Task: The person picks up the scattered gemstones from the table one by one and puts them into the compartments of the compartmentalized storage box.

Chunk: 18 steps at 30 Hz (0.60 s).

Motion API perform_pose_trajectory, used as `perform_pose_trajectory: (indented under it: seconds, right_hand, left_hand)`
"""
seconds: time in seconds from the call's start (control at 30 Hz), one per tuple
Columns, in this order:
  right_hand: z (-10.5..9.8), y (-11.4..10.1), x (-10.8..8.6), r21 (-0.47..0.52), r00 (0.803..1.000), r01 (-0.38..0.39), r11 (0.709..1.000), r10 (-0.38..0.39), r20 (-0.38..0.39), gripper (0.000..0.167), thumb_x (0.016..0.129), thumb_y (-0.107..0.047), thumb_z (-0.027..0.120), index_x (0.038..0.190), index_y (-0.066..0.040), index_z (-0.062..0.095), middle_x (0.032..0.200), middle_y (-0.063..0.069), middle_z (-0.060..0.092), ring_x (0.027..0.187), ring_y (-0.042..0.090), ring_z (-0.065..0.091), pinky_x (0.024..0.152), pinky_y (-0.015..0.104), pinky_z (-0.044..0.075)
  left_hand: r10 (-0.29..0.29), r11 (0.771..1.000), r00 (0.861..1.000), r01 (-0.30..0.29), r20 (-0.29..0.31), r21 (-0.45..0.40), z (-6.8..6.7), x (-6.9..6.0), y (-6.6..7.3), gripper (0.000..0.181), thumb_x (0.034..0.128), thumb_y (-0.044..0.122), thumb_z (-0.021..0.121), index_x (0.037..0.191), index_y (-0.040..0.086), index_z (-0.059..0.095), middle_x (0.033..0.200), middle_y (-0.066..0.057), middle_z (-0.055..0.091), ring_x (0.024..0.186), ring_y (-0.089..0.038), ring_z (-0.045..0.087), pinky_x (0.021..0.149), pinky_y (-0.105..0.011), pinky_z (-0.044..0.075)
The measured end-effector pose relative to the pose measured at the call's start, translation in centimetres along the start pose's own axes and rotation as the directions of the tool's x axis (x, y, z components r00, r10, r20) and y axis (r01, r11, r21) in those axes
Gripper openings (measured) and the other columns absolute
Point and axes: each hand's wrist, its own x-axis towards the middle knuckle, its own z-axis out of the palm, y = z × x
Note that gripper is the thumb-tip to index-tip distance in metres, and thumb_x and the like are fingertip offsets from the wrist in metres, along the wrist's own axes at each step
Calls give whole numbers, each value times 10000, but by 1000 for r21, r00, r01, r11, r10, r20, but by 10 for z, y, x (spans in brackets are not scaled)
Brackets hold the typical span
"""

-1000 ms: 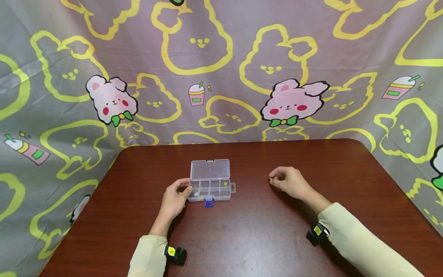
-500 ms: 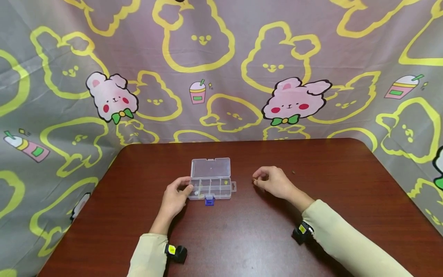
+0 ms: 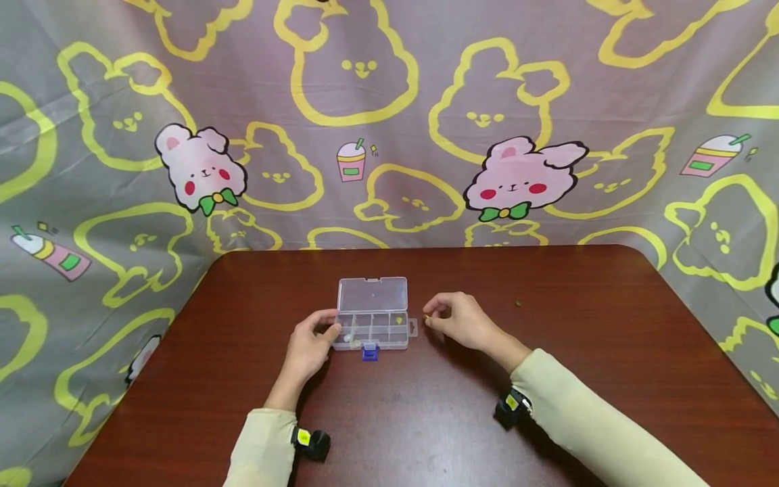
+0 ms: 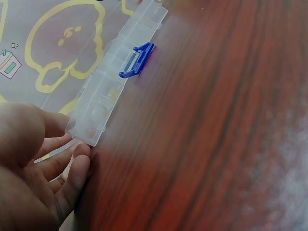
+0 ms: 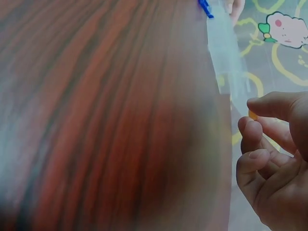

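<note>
A clear plastic compartment box [image 3: 380,331] lies on the table, its lid [image 3: 372,295] raised at the back and its blue latch [image 3: 370,353] hanging at the front. Small pieces sit in some compartments, among them a yellow one [image 3: 399,320] at the back right. My left hand [image 3: 312,345] grips the box's left end between thumb and fingers. Just right of the box, my right hand [image 3: 465,321] pinches a small orange-yellow piece [image 5: 252,114] between thumb and forefinger. Most of that piece is hidden by the fingertips, so its kind is unclear.
One tiny dark piece [image 3: 518,304] lies on the brown table [image 3: 426,412], right of my right hand. A patterned curtain [image 3: 402,122] hangs behind and at both sides of the table. The box's hanging tab [image 3: 413,327] sticks out toward my right hand.
My right hand has moved left toward the box, carrying the small piece, and the tiny dark piece on the table has come into sight. My left hand stays on the box.
</note>
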Motion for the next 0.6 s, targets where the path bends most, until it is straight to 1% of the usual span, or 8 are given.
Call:
perform_pose_trajectory:
  seconds: [0.2, 0.4, 0.6]
  right_hand:
    - [8, -10, 4, 10, 999, 38, 999, -38, 7, 106, 844, -21, 742, 947, -33, 725, 702, -33, 630, 554, 92, 559, 578, 259, 475]
    - [15, -18, 9, 38, 996, 79, 996, -80, 32, 105, 849, -21, 738, 952, -26, 724, 715, -29, 649, 540, 98, 576, 595, 255, 485]
    - [24, -24, 12, 41, 992, 116, 992, -118, 46, 91, 847, -13, 731, 936, -32, 732, 732, -40, 652, 617, 116, 592, 597, 238, 487]
  left_hand:
    - [4, 1000, 1000, -4, 4, -6, 0, 0, 0, 292, 947, 70, 675, 1238, 47, 679, 1129, -142, 684, 595, -144, 544, 455, -258, 482]
    - [6, 1000, 1000, -6, 7, -6, 0, 0, 0, 291, 948, 66, 672, 1237, 43, 677, 1119, -138, 680, 597, -153, 546, 452, -259, 481]
    - [5, 1000, 1000, -5, 5, -4, 0, 0, -1, 289, 949, 67, 673, 1237, 42, 676, 1127, -142, 680, 595, -149, 553, 450, -257, 481]
